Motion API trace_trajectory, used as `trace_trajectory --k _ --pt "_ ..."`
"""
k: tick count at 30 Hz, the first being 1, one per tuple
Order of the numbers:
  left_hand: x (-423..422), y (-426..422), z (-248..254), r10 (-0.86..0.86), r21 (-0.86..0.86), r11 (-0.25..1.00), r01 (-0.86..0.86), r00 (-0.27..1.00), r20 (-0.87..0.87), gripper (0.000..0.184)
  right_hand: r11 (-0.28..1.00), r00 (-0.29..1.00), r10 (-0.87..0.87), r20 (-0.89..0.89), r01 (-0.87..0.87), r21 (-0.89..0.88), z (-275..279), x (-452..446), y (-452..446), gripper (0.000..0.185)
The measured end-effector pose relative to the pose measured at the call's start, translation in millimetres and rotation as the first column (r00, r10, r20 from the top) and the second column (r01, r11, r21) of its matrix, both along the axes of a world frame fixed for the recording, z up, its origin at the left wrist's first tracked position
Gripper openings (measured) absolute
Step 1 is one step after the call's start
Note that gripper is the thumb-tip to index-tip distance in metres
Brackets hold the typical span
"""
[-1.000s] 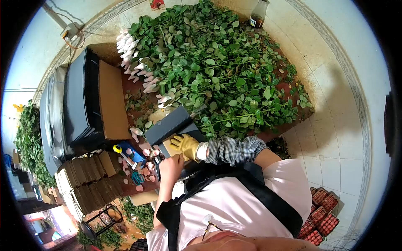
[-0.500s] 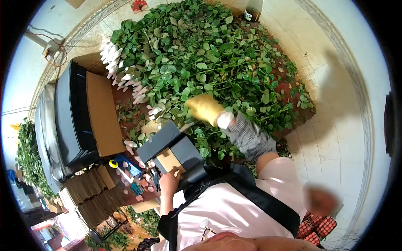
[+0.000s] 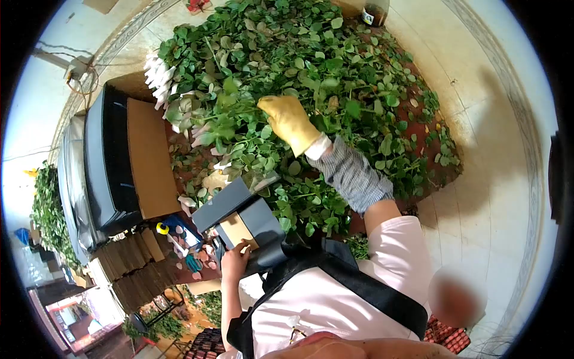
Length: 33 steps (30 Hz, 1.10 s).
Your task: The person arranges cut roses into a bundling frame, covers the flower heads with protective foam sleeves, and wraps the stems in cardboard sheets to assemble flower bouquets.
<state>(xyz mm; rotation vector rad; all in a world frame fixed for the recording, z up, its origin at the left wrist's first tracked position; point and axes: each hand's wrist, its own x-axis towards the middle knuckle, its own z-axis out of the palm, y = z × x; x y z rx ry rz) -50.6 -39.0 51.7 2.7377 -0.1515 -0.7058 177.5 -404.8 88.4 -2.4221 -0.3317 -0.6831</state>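
Observation:
My right hand (image 3: 289,122), in a yellow glove with a checked sleeve above it, is raised over the heap of leafy stems (image 3: 311,78). Its fingers are closed round a leafy stem (image 3: 227,113), whose leaves are blurred at the left. My bare left hand (image 3: 235,260) is low at the left of my body, its fingertips gripping the near edge of a tan cardboard piece (image 3: 238,230). That cardboard lies on dark grey sheet material (image 3: 260,222), beside a raised grey flap (image 3: 222,203).
White-wrapped flower heads (image 3: 158,78) line the heap's left edge. An open carton (image 3: 149,158), stacked cardboard (image 3: 134,269), a yellow-handled tool (image 3: 162,228), teal scissors (image 3: 192,263) and loose petals are at the left. A bottle (image 3: 375,13) stands at the back.
My right hand has left the cardboard, risen over the heap and closed on a leafy stem. My left hand has stayed near the cardboard, which is now more exposed.

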Motion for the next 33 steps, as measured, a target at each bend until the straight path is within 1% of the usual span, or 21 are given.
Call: trace_trajectory --k 1,3,5,7,9,10,11,12,15,16,17,19,20,21,23,25,26,27,29,31,33 --pt "-3 -2 -1 0.007 0.034 0.999 -0.007 1.0 -0.009 0.026 1.0 0.974 0.0 0.226 -0.007 0.03 8 -7 4 0.011" --pt "-2 -6 3 0.008 -0.028 1.0 -0.007 1.0 0.009 0.025 0.999 0.987 0.005 0.161 0.002 -0.047 4 -20 3 0.012" --pt "-2 -10 11 0.033 0.0 0.999 -0.033 0.998 -0.052 0.027 0.996 0.999 0.015 -0.031 -0.018 -0.082 -15 -26 -5 0.028" --pt "-2 -9 9 0.024 0.012 1.0 -0.024 0.999 -0.024 0.027 0.968 0.984 -0.121 -0.129 0.088 -0.235 -20 -37 -13 0.027" --pt "-5 -1 -2 -0.001 -0.029 1.0 0.002 1.0 0.024 0.026 0.849 0.941 -0.308 -0.142 0.204 -0.488 -44 -40 -25 0.034" --pt "-4 0 -3 -0.003 -0.037 0.999 0.002 1.0 -0.01 0.026 0.813 0.914 -0.381 -0.14 0.259 -0.522 -69 -41 -32 0.063" --pt "-6 0 -5 -0.005 -0.042 0.999 0.004 1.0 -0.009 0.026 0.776 0.821 -0.401 -0.407 0.068 -0.627 -92 -45 -41 0.073" --pt "-6 2 -7 -0.035 -0.023 0.999 0.035 0.999 0.018 0.026 0.739 0.654 -0.417 -0.631 -0.161 -0.654 -87 -52 -44 0.083" --pt "-3 4 -11 -0.049 -0.015 0.999 0.05 0.998 0.051 0.026 0.819 0.602 -0.348 -0.719 -0.177 -0.545 -133 -58 -55 0.07" --pt "-3 3 -7 -0.041 -0.043 0.998 0.043 0.999 0.036 0.026 0.818 0.697 -0.309 -0.648 -0.152 -0.554 -110 -65 -57 0.063" --pt "-3 2 -6 -0.035 -0.073 0.997 0.037 0.999 0.026 0.027 0.882 0.532 -0.266 -0.804 -0.202 -0.426 -83 -59 -62 0.06" --pt "-3 0 -3 -0.06 -0.015 0.998 0.061 0.997 0.055 0.024 0.924 0.53 -0.214 -0.82 -0.163 -0.347 -31 -46 -57 0.057" --pt "-3 -2 -3 -0.068 0.005 0.998 0.068 0.996 0.06 0.024 0.957 0.7 -0.12 -0.704 -0.106 -0.268 -49 -37 -64 0.056" --pt "-3 -2 -3 -0.074 0.027 0.997 0.073 0.995 0.063 0.024 0.996 0.826 -0.02 -0.563 -0.03 -0.08 -49 -27 -61 0.056" --pt "-3 -1 -6 -0.078 0.024 0.997 0.076 0.994 0.082 0.024 1.0 0.895 0.024 -0.445 -0.02 0.014 -35 5 -48 0.054" --pt "-6 -2 -3 -0.082 0.027 0.996 0.08 0.992 0.091 0.024 0.949 0.971 -0.174 -0.167 0.12 -0.292 -51 26 -38 0.051" --pt "-5 -4 3 -0.088 0.023 0.996 0.086 0.994 0.07 0.025 0.905 0.845 -0.273 -0.46 0.063 -0.42 -58 35 -35 0.048" --pt "-2 -4 8 -0.096 0.024 0.995 0.095 0.994 0.056 0.026 0.947 0.898 -0.179 -0.402 0.046 -0.318 -108 48 -42 0.037" --pt "-6 2 -3 -0.081 0.029 0.996 0.079 0.994 0.076 0.027 0.882 0.911 -0.179 -0.371 -0.018 -0.471 -119 39 -23 0.029" --pt "-5 0 0 -0.063 0.007 0.998 0.063 0.996 0.067 0.027 0.901 0.864 -0.152 -0.48 -0.078 -0.426 -117 10 -5 0.031" --pt "-4 -4 4 -0.064 -0.004 0.998 0.065 0.996 0.064 0.027 0.853 0.853 -0.124 -0.506 -0.169 -0.493 -117 -24 -4 0.028"
